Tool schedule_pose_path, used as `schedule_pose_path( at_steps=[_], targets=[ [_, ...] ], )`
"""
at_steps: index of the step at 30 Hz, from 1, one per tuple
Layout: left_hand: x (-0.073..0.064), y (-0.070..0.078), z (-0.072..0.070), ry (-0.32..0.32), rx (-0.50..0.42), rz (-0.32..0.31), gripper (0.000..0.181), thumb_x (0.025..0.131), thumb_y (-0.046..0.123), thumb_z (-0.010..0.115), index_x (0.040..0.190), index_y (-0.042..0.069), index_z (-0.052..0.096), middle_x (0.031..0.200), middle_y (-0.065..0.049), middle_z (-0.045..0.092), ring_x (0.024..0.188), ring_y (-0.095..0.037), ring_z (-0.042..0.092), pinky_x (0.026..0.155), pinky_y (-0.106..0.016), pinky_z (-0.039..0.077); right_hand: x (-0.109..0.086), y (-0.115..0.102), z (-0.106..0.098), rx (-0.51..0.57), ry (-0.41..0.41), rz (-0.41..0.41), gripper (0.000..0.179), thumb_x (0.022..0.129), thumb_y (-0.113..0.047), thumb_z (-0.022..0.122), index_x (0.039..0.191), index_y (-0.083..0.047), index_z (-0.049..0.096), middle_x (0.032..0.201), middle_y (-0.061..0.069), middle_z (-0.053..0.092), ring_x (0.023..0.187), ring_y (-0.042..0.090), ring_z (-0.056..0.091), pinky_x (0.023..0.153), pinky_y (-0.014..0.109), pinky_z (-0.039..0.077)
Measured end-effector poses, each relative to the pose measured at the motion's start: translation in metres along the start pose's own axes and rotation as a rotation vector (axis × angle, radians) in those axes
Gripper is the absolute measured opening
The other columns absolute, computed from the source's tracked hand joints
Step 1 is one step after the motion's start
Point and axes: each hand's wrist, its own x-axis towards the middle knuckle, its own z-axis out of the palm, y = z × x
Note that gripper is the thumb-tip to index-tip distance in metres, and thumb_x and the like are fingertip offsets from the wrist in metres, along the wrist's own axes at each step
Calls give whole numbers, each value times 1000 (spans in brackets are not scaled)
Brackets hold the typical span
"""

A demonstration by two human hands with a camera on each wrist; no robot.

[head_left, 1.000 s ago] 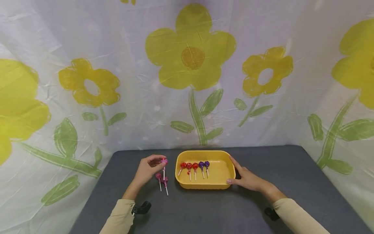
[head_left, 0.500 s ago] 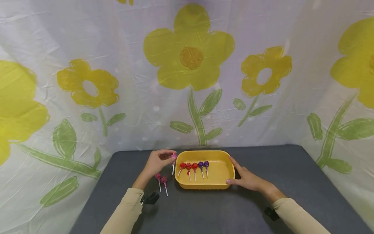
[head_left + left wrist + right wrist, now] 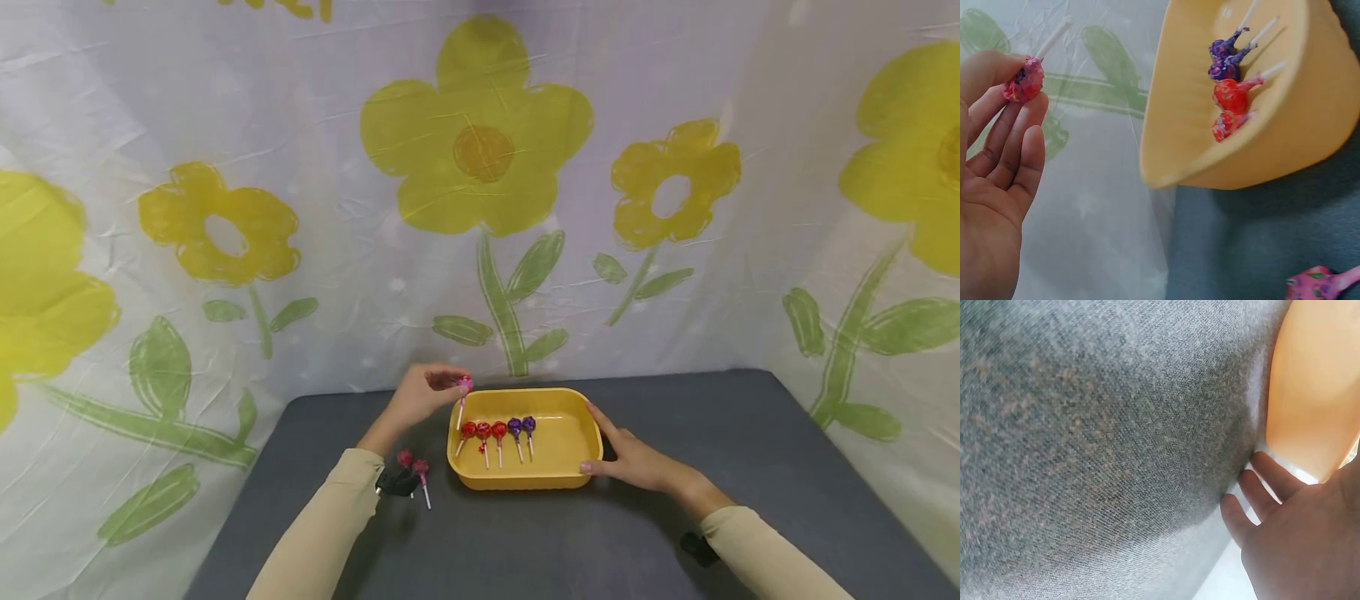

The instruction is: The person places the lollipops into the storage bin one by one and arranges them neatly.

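My left hand pinches a pink-wrapped lollipop by its candy end, over the back left corner of a yellow tray. In the left wrist view, the held lollipop has its white stick pointing up and right. Inside the tray, red lollipops and purple lollipops lie in a row, sticks toward the front. My right hand holds the tray's right end, thumb at the front corner and index finger at the back; its other fingers extend beside the tray's wall.
Two more pink lollipops lie on the dark grey table left of the tray, partly behind the left wrist's black strap. A white curtain printed with yellow flowers hangs behind the table.
My left hand has carried the pink lollipop rightward and up, from above the loose lollipops to over the tray's corner. My right hand and the tray stay in place.
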Motion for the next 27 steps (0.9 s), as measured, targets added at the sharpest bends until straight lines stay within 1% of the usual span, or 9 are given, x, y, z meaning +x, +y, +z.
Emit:
schedule_pose_path(
  at_steps=[3,5,6,11,13,17,19,24,27],
  targets=[
    [10,5,1,-15,18,15,32,87,26,77,113,8,75,101,-9,77,84,-13,69,73,-28,57,0,1,-1,-6,-1,-11,105,89,-55,66,160,-26,-6,162,28,20,144,51,31,109,67,35],
    [14,8,2,-25,24,8,32,87,29,77,113,10,75,99,-7,77,84,-15,69,74,-31,58,0,1,-1,-3,2,-15,105,89,-55,66,160,-26,-5,162,27,20,144,50,31,110,67,34],
    [18,6,2,-30,22,9,32,86,31,77,112,12,76,97,-5,78,83,-15,70,73,-31,59,0,1,-1,-4,4,-19,105,89,-54,66,160,-25,-5,162,28,20,144,51,31,110,67,34],
    [26,12,8,-52,6,-4,32,86,30,77,112,12,75,97,-7,78,86,-23,72,79,-40,61,0,1,-1,-8,5,-39,105,90,-53,67,161,-23,-4,162,28,19,144,51,30,110,67,34],
    [30,13,11,-60,1,-4,32,86,30,78,113,11,75,97,-8,78,87,-24,73,80,-39,61,0,1,-1,-11,7,-35,105,90,-53,67,161,-24,-4,162,28,19,144,51,30,110,68,34],
    [36,15,19,-77,10,-6,34,86,31,78,113,11,75,100,-8,77,86,-19,72,79,-33,60,-1,2,-2,-1,11,-20,106,89,-54,67,161,-24,-4,162,28,19,144,52,29,109,69,33],
    [40,15,23,-93,14,-2,34,86,31,77,113,11,75,101,-8,77,87,-20,72,81,-35,60,-1,2,-2,5,10,-10,106,88,-54,68,160,-25,-5,162,28,18,145,52,28,110,69,32],
    [47,17,30,-164,-15,9,32,87,26,77,113,8,75,102,-12,76,96,-39,70,88,-53,57,0,3,-1,4,2,-14,106,89,-54,67,160,-26,-6,162,28,19,145,52,29,110,69,33],
    [51,19,34,-207,-8,13,30,87,24,77,112,8,75,100,-12,77,95,-39,70,87,-54,57,1,3,-1,-1,-2,-27,106,89,-54,67,160,-24,-6,162,29,18,144,53,29,109,69,33]
  ],
)
